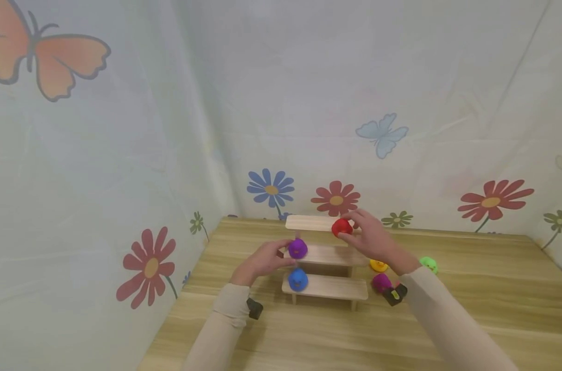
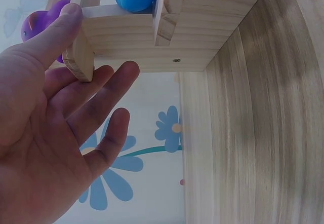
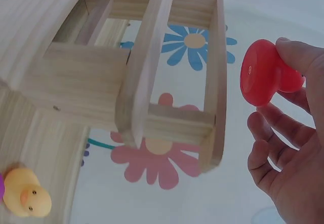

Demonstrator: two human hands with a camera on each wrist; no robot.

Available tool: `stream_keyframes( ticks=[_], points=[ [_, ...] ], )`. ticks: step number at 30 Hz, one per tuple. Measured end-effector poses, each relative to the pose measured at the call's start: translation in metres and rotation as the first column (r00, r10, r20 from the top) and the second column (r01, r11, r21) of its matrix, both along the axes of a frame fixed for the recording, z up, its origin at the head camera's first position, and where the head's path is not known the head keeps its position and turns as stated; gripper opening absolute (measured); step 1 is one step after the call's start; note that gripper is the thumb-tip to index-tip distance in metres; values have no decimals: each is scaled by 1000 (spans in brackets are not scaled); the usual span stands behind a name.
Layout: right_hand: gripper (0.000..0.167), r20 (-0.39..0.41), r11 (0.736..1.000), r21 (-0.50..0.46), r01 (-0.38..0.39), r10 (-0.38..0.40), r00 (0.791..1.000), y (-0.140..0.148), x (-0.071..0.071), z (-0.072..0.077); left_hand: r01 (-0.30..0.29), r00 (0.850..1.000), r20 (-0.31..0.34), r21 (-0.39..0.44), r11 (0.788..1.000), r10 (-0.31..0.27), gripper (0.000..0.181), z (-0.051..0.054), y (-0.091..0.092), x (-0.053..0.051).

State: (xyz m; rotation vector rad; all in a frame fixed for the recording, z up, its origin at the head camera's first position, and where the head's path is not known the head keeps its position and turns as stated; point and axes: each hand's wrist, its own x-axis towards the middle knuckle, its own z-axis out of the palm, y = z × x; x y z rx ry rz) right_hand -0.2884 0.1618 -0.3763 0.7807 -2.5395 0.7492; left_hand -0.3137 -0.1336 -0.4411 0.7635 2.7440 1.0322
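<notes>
A wooden three-step shelf (image 1: 327, 287) stands on the table. My left hand (image 1: 264, 259) grips the left end of its middle step, thumb (image 2: 63, 31) on one edge and fingers curled at the other. Beside that hand a purple duck (image 1: 297, 249) sits on the middle step, and a blue duck (image 1: 298, 280) is on the lowest. My right hand (image 1: 373, 238) pinches a red duck (image 1: 342, 228) at the right end of the top step. In the right wrist view, the red duck (image 3: 260, 73) is apart from the wood, with its round base turned toward the shelf.
To the right of the shelf, a yellow duck (image 1: 378, 265), a magenta duck (image 1: 381, 282) and a green duck (image 1: 429, 265) are on the wooden table (image 1: 494, 288), near my right forearm. Behind the table hangs a pale cloth (image 1: 308, 103) printed with flowers and butterflies.
</notes>
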Motion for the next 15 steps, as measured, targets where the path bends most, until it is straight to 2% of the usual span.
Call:
stream_keyframes(
  ticks=[4,15],
  points=[
    [36,-9,1000,-10,-22,22,1000,8,4,1,0,1000,3,4,1000,0,58,1,0,1],
    [36,-18,1000,15,-9,9,1000,27,17,1,-8,1000,15,12,1000,7,58,1,1,2]
  ],
)
